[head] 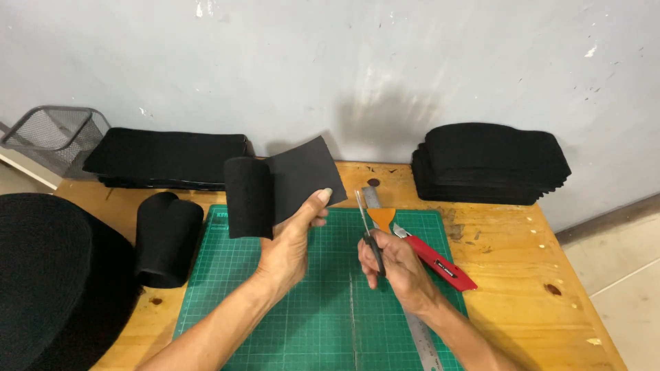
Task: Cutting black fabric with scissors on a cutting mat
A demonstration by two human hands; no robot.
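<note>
Left hand (289, 244) grips black felt strip (278, 185), right hand (399, 264) clasps scissors (368, 230); wire basket's (55, 134) contents unclear.

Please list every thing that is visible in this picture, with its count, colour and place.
felt piece: 1, black, partly rolled, in left hand
scissors: 1, dark handles, in right hand
mat: 1, green, table centre
knife: 1, red, right of mat
scraper: 1, orange, mat's far edge
ruler: 1, metal, on mat
roll: 1, black, left of mat
felt stacks: 2, black, by wall, left and right
basket: 1, grey mesh, far left
table: 1, wooden
left hand: 1
right hand: 1
</note>
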